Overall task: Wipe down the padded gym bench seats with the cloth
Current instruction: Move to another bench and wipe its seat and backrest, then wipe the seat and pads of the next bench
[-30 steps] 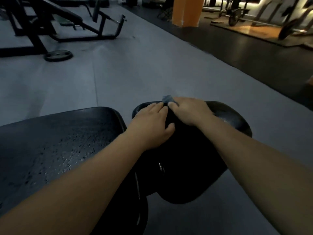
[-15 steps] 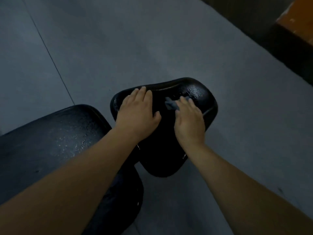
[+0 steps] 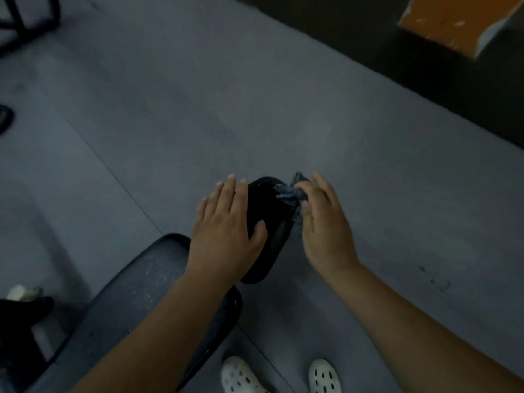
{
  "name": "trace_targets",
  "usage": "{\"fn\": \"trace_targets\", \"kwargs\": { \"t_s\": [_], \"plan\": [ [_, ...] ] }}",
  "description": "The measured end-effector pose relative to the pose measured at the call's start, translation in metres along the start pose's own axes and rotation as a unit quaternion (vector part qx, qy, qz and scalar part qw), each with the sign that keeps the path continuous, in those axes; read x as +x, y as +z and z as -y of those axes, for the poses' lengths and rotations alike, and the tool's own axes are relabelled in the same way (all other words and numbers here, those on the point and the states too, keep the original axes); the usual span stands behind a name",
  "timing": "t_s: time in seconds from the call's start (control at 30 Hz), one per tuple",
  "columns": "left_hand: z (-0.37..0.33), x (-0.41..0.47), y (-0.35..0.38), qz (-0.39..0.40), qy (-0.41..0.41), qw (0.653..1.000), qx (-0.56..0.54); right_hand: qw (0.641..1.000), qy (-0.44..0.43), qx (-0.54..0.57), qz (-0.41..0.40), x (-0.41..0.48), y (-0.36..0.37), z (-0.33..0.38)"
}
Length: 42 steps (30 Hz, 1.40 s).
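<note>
Two white perforated clogs [image 3: 241, 375] seen nearest | long black padded bench pad [image 3: 147, 293] is speckled | small black padded seat [image 3: 266, 205] is pressed by left hand [image 3: 226, 231], fingers straight, together | crumpled grey-blue cloth [image 3: 290, 192] is pinched by right hand [image 3: 323, 222] at seat's right edge

The left hand [image 3: 226, 231] lies flat, fingers straight, on the left side of a small black seat pad [image 3: 268, 205], while the right hand [image 3: 323, 225] grips a bunched grey-blue cloth [image 3: 290, 194] against the pad's right edge. A larger padded surface [image 3: 141, 290], speckled with pale flecks, sits just beside the small pad at lower left, under the left forearm. Below, two white perforated clogs [image 3: 241, 375] stand on the grey floor [image 3: 198, 109], and an orange block [image 3: 453, 21] shows at the upper right.
</note>
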<state>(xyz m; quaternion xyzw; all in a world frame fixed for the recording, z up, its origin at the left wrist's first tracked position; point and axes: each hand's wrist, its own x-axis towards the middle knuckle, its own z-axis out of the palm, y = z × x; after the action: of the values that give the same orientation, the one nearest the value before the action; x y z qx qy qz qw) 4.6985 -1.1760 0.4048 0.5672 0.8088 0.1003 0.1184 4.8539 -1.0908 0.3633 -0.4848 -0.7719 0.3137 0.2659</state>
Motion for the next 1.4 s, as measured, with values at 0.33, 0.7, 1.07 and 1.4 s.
{"fn": "trace_targets", "kwargs": {
  "t_s": [0.33, 0.7, 1.07, 1.4],
  "plan": [
    [-0.152, 0.045, -0.105, 0.003, 0.244, 0.97, -0.001, 0.979, 0.082, -0.157, -0.096, -0.009, -0.2, 0.043],
    [-0.442, 0.021, -0.098, 0.029, 0.545, 0.838, 0.017, 0.889, 0.292, -0.221, -0.273, -0.128, -0.4, -0.028],
    [-0.762, -0.096, -0.012, 0.092, 0.711, 0.697, 0.0, 0.766, 0.438, -0.238, -0.405, -0.294, -0.599, -0.176],
    [-0.995, -0.21, 0.07, 0.128, 0.825, 0.55, -0.014, 0.628, 0.548, -0.251, -0.492, -0.421, -0.743, -0.272]
  ]
}}
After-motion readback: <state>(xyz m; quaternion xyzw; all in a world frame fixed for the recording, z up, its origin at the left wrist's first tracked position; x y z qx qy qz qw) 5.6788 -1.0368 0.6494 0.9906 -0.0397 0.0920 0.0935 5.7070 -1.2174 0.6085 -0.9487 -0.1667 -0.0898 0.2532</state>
